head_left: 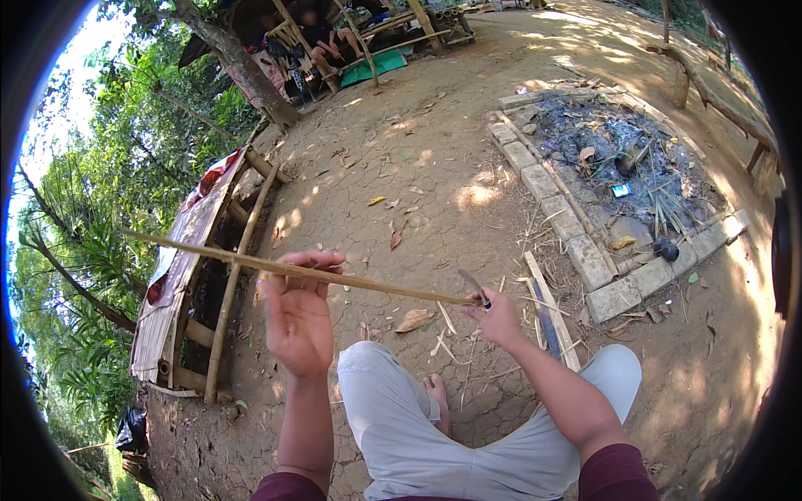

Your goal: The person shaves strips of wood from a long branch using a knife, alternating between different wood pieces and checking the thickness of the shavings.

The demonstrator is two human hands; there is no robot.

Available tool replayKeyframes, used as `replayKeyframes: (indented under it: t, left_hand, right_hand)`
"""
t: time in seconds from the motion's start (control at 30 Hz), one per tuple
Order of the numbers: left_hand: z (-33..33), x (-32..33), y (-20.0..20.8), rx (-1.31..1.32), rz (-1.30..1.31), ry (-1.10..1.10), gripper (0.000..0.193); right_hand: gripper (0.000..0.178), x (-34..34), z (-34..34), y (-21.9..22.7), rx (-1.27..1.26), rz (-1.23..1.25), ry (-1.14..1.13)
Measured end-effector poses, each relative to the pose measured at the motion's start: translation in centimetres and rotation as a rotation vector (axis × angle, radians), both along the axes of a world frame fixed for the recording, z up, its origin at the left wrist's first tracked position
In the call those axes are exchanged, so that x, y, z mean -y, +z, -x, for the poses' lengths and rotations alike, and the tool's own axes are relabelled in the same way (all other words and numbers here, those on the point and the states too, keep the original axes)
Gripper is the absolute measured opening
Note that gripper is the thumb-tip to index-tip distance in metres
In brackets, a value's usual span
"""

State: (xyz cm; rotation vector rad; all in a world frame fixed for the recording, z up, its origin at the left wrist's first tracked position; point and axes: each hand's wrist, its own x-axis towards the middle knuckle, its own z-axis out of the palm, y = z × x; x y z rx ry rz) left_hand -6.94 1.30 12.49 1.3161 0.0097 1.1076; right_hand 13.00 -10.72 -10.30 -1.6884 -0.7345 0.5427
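Observation:
A long, thin, yellow-brown bamboo strip (376, 285) slants across in front of me, its far end out to the left. My left hand (302, 313) is palm up with its fingers loosely curled around the strip, bearing it partway along. In my right hand (494, 319) is a small knife (476, 288) with a curved blade pointing up and away. The strip's right end meets these fingers close to the knife; whether they also pinch it I cannot tell. Pale shavings (447, 334) lie on the ground below.
To the right, a block-edged fire pit (576, 238) holds ash and charred bits. A pale wooden piece (553, 309) with a dark strip lies by my knee. A low bamboo platform (188, 267) stands left. A person (326, 42) sits under a far shelter.

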Motion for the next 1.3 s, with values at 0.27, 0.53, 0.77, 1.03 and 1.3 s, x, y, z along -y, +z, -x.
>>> replayKeyframes:
  t: [0.27, 0.53, 0.77, 1.03, 1.3]
  left_hand:
    - [8.1, -1.9, 1.3, -0.322, -0.217, 0.268, 0.025]
    - [11.1, 2.9, -4.4, -0.89, 0.118, 0.04, 0.04]
    - [12.5, 6.9, -8.3, -0.768, 0.451, -0.152, 0.046]
    - [7.6, 12.5, -14.3, -0.659, 0.679, -0.001, 0.047]
    - [7.0, 14.0, -16.3, -0.643, 0.696, 0.101, 0.046]
  right_hand:
    - [0.019, 0.5, -4.4, -2.5, 0.239, 0.204, -0.025]
    - [0.025, 1.9, -5.5, -10.7, 0.35, 0.308, -0.377]
    - [0.037, 2.6, -6.9, -11.4, 0.253, 0.399, -0.36]
    - [0.034, 1.0, 0.3, -12.0, -0.056, 0.475, -0.194]
    - [0.025, 8.0, 12.0, -0.3, 0.195, 0.236, 0.321]
